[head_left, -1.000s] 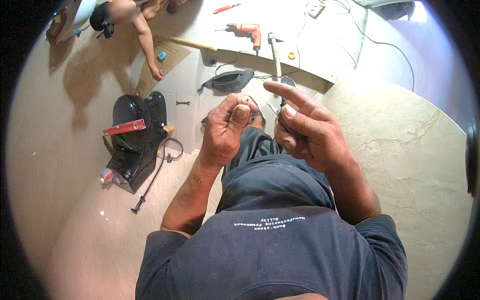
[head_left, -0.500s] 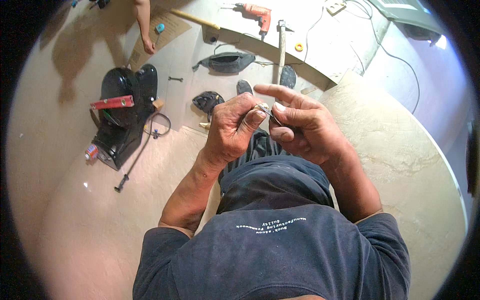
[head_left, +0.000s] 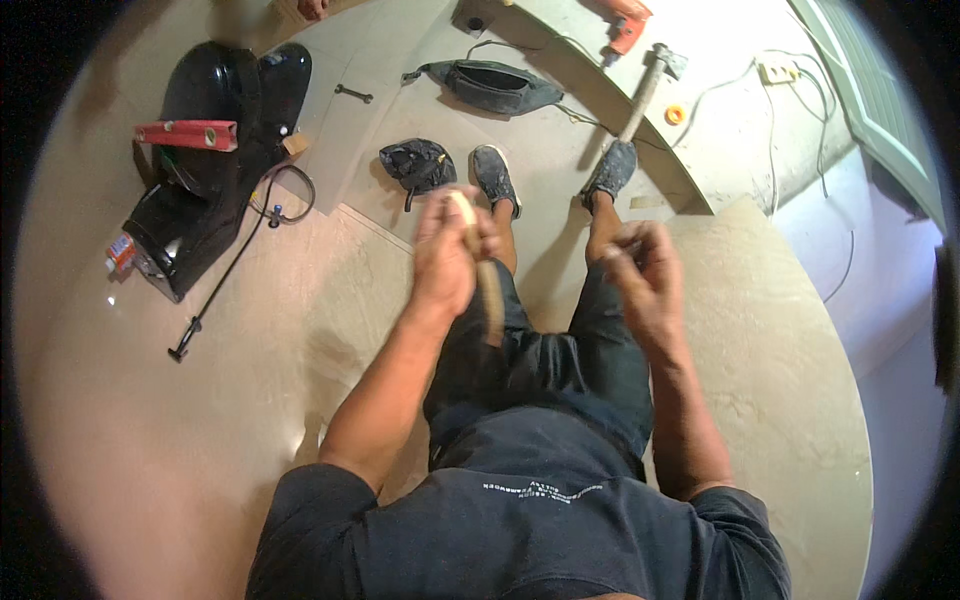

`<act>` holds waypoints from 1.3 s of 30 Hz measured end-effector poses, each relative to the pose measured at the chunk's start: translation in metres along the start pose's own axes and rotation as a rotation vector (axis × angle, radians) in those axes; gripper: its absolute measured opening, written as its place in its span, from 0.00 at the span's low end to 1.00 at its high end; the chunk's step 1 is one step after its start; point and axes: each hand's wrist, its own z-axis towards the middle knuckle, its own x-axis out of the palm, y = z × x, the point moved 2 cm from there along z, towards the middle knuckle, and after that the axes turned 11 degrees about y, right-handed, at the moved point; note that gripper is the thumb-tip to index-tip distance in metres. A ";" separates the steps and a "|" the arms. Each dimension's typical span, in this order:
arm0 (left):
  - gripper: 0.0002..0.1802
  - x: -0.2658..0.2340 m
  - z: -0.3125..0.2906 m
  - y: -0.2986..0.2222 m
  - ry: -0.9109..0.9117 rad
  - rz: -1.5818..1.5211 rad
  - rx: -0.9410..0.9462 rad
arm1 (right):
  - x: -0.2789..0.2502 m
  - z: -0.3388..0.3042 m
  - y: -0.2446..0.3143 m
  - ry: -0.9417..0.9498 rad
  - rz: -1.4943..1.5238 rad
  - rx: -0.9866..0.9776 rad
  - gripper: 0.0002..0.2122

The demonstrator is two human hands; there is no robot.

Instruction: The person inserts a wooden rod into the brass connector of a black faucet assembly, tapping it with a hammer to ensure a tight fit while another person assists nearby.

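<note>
my left hand point(head_left: 443, 268) pinches a tan stick point(head_left: 490, 308), perhaps for control; right hand point(head_left: 650, 290) half-curled, contents too blurred to tell.

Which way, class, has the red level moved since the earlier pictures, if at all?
No: the red level lies across the glossy black fixture as before.

right hand point(head_left: 648, 285) has parted from left hand point(head_left: 443, 262).

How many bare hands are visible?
3: left hand holding a tan, blurred strip; right hand to its right; co-worker's hand, cropped, top edge. Others may be hidden.
</note>
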 end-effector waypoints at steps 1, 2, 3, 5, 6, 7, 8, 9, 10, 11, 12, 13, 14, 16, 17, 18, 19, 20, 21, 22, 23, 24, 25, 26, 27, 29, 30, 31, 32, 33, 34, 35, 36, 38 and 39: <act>0.12 -0.015 0.021 0.028 -0.015 -0.103 -0.040 | 0.022 0.021 -0.022 0.032 -0.109 -0.060 0.07; 0.11 -0.028 0.041 0.054 -0.036 -0.205 -0.076 | 0.039 0.041 -0.049 0.046 -0.217 -0.041 0.08; 0.10 -0.040 0.059 0.074 -0.101 -0.260 -0.121 | 0.053 0.060 -0.059 0.102 -0.353 0.103 0.08; 0.10 -0.069 0.097 0.108 -0.195 -0.388 -0.191 | 0.069 0.095 -0.103 0.183 -0.446 0.301 0.11; 0.11 -0.082 0.113 0.121 -0.210 -0.426 -0.183 | 0.071 0.109 -0.137 0.192 -0.455 0.313 0.11; 0.12 -0.100 0.131 0.131 -0.160 -0.408 -0.224 | 0.072 0.121 -0.169 0.135 -0.246 0.290 0.12; 0.13 -0.118 0.152 0.143 -0.110 -0.391 -0.270 | 0.071 0.133 -0.200 0.071 -0.038 0.269 0.13; 0.15 -0.157 0.175 0.163 -0.149 -0.204 -0.241 | 0.073 0.144 -0.223 0.031 -0.001 0.309 0.16; 0.16 -0.205 0.201 0.184 -0.192 -0.018 -0.213 | 0.075 0.155 -0.239 0.052 -0.008 0.324 0.16; 0.18 -0.252 0.225 0.192 -0.281 0.422 -0.112 | 0.073 0.164 -0.258 0.045 -0.053 0.415 0.17; 0.20 -0.305 0.241 0.193 -0.412 0.999 -0.065 | 0.075 0.172 -0.273 0.049 -0.097 0.498 0.18; 0.22 -0.355 0.259 0.193 -0.502 1.450 0.026 | 0.074 0.176 -0.293 0.047 -0.099 0.506 0.19; 0.22 -0.367 0.274 0.191 -0.506 1.675 0.066 | 0.066 0.176 -0.311 0.032 -0.104 0.531 0.19; 0.26 -0.404 0.302 0.187 -0.371 1.987 -0.300 | 0.064 0.179 -0.327 0.025 -0.100 0.648 0.18; 0.26 -0.409 0.315 0.191 -0.279 2.053 -0.449 | 0.060 0.178 -0.336 -0.001 -0.085 0.676 0.17; 0.26 -0.420 0.322 0.198 -0.190 2.114 -0.602 | 0.061 0.180 -0.337 -0.009 -0.082 0.689 0.17; 0.26 -0.427 0.326 0.203 -0.176 2.113 -0.608 | 0.061 0.183 -0.335 -0.016 -0.036 0.707 0.16; 0.23 -0.439 0.329 0.205 -0.202 2.189 -0.588 | 0.064 0.187 -0.328 -0.011 0.007 0.719 0.15; 0.21 -0.446 0.330 0.208 -0.218 2.263 -0.568 | 0.066 0.186 -0.324 -0.042 0.085 0.717 0.15; 0.21 -0.454 0.333 0.208 -0.216 2.260 -0.575 | 0.068 0.189 -0.319 -0.041 0.083 0.723 0.15; 0.20 -0.458 0.335 0.207 -0.190 2.223 -0.630 | 0.070 0.191 -0.314 -0.022 0.126 0.710 0.16; 0.19 -0.468 0.333 0.202 -0.175 2.188 -0.685 | 0.072 0.192 -0.310 0.004 0.172 0.694 0.16; 0.24 -0.475 0.323 0.192 -0.136 2.212 -0.609 | 0.074 0.193 -0.308 0.049 0.181 0.700 0.17; 0.24 -0.473 0.316 0.185 -0.136 2.209 -0.608 | 0.074 0.193 -0.306 0.048 0.177 0.700 0.17; 0.23 -0.463 0.307 0.178 -0.097 2.177 -0.593 | 0.072 0.192 -0.303 0.077 0.174 0.706 0.16; 0.24 -0.430 0.281 0.160 -0.063 2.097 -0.519 | 0.067 0.182 -0.293 0.113 0.164 0.683 0.16; 0.24 -0.414 0.261 0.145 -0.061 2.102 -0.507 | 0.070 0.179 -0.277 0.107 0.166 0.674 0.16; 0.26 -0.395 0.241 0.130 -0.004 2.018 -0.415 | 0.074 0.177 -0.253 0.151 0.044 0.581 0.16; 0.29 -0.377 0.219 0.112 0.041 1.935 -0.341 | 0.076 0.175 -0.226 0.207 -0.072 0.493 0.16; 0.29 -0.360 0.194 0.091 0.025 1.938 -0.332 | 0.079 0.170 -0.196 0.266 -0.182 0.478 0.16; 0.32 -0.339 0.172 0.071 0.072 1.788 -0.223 | 0.082 0.167 -0.166 0.269 -0.185 0.466 0.16; 0.35 -0.312 0.141 0.045 0.111 1.636 -0.126 | 0.087 0.159 -0.127 0.339 -0.396 0.275 0.15; 0.35 -0.284 0.119 0.022 0.107 1.638 -0.119 | 0.091 0.149 -0.100 0.362 -0.491 0.196 0.15; 0.37 -0.226 0.083 -0.018 0.154 1.393 -0.114 | 0.097 0.125 -0.051 0.372 -0.590 0.099 0.15; 0.35 -0.206 0.066 -0.032 0.163 1.407 -0.026 | 0.097 0.112 -0.032 0.373 -0.615 0.031 0.16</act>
